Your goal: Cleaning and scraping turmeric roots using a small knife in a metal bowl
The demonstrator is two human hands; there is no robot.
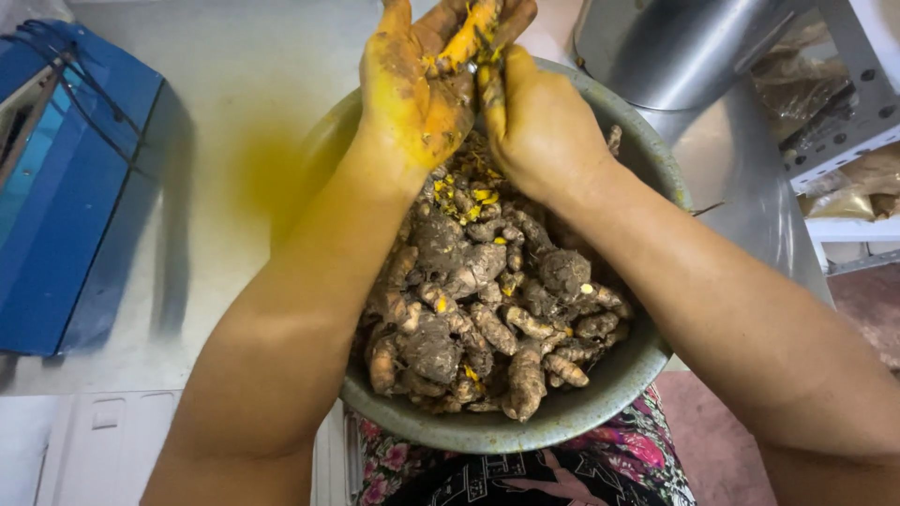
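A grey metal bowl [600,394] rests on my lap, heaped with muddy turmeric roots [487,309], a few broken to show orange flesh. Above its far side both hands are raised together. My left hand [417,89], palm up and stained bright yellow, cradles an orange turmeric piece [469,33]. My right hand [539,122] grips the same piece from the right, fingers curled around it.
A blue box-like object [70,187] lies at the left on a pale floor with a yellow stain [267,173]. A shiny metal cylinder [675,42] and metal shelving [844,103] with bags stand at the upper right. Floral clothing [600,468] shows below the bowl.
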